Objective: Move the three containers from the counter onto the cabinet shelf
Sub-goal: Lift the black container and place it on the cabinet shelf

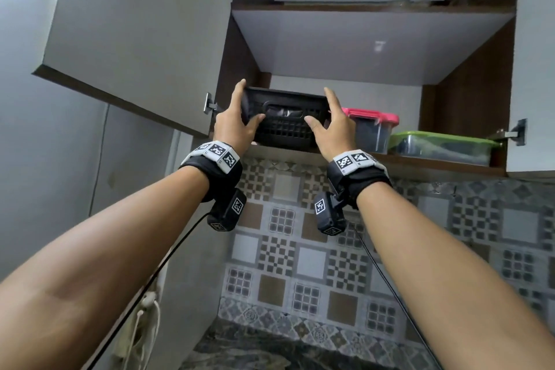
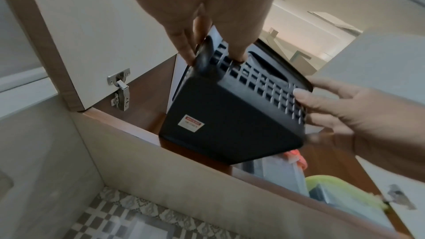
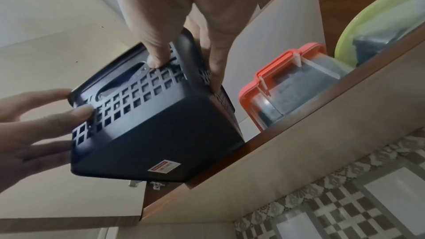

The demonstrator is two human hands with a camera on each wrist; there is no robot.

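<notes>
A black perforated basket (image 1: 285, 126) (image 2: 220, 119) (image 3: 149, 134) is held tilted at the front edge of the lower cabinet shelf (image 1: 420, 164), at its left end. My left hand (image 1: 247, 105) (image 2: 210, 52) grips its left side, thumb on the front grid. My right hand (image 1: 319, 105) (image 3: 186, 72) grips its right side the same way. Its underside with a sticker overhangs the shelf edge. A red-lidded clear container (image 1: 372, 129) (image 3: 287, 86) stands on the shelf just right of the basket. Further right lies a flat green-lidded container (image 1: 441, 147) (image 3: 379, 30).
The cabinet's left door (image 1: 135, 39) and right door (image 1: 534, 69) stand open, each with a metal hinge. An upper shelf (image 1: 360, 9) sits above. Patterned wall tiles (image 1: 300, 234) run below the cabinet down to a dark stone counter (image 1: 255, 351). Wrist-camera cables hang down.
</notes>
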